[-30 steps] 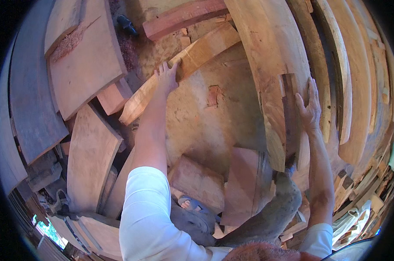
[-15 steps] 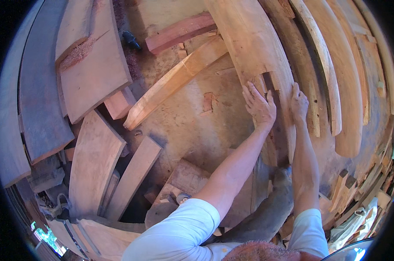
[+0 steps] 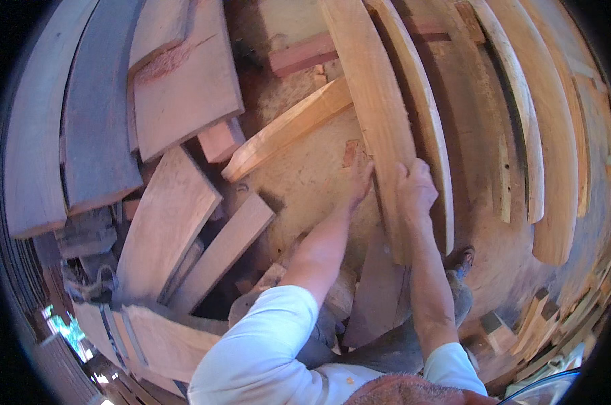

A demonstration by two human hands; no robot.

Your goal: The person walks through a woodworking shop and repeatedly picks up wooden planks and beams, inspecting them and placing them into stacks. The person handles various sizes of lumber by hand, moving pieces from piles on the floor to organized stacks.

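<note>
A long light-brown wooden plank (image 3: 380, 101) runs away from me between my two hands. My left hand (image 3: 361, 181) is at its left edge, the fingers partly hidden and pressed against the side. Across from it, my right hand (image 3: 417, 192) has its fingers curled over the right edge and its thumb on the top face. Just right of the plank lies a narrower curved wooden strip (image 3: 423, 101), set apart by a dark gap. The plank's near end reaches down between my forearms.
A squared beam (image 3: 292, 125) slants across the floor on the left, with a reddish beam (image 3: 302, 55) beyond. Wide boards (image 3: 187, 88) are stacked at left. Curved planks (image 3: 555, 135) lie at right, and offcuts (image 3: 501, 331) are piled lower right. My shoe (image 3: 465, 260) is nearby.
The broad piece with a dark slot now shows as a plank and a separate strip. My left hand has moved from the top face to the plank's left edge. The view has shifted.
</note>
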